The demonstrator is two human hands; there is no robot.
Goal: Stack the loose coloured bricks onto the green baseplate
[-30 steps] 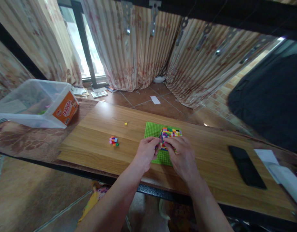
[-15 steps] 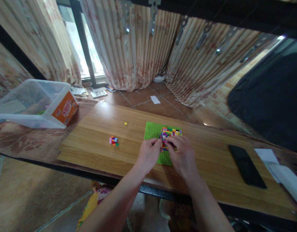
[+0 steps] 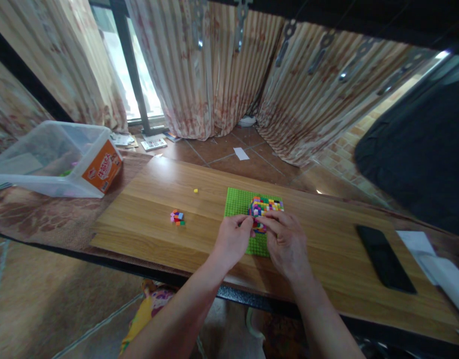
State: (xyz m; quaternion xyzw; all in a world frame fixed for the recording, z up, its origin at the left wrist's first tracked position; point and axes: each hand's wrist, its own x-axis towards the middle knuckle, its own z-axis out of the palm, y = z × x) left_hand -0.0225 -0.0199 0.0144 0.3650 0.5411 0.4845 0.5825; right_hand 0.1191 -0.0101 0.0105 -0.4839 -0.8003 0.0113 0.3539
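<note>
A green studded baseplate (image 3: 236, 199) lies on the wooden board, carrying a block-like build of many-coloured toy bricks (image 3: 267, 203). At the build's near left corner is my left hand (image 3: 234, 235), thumb and index finger pinched together at the bricks; whatever lies between them is too small to make out. My right hand (image 3: 289, 242) reaches over the near side of the build, its fingers bent and the fingertips at the bricks close to the left hand's. Part of the build and plate is hidden behind both hands.
Several loose bricks (image 3: 177, 217) lie in a small pile to the left, with a single yellow brick (image 3: 195, 190) beyond them. A clear plastic bin (image 3: 65, 187) stands at far left. On the right are a black phone (image 3: 385, 259) and white papers (image 3: 416, 244).
My right hand's fingers have shifted slightly and lifted a little along the build. My left hand keeps its pinch at the corner. The whole view has moved slightly.
</note>
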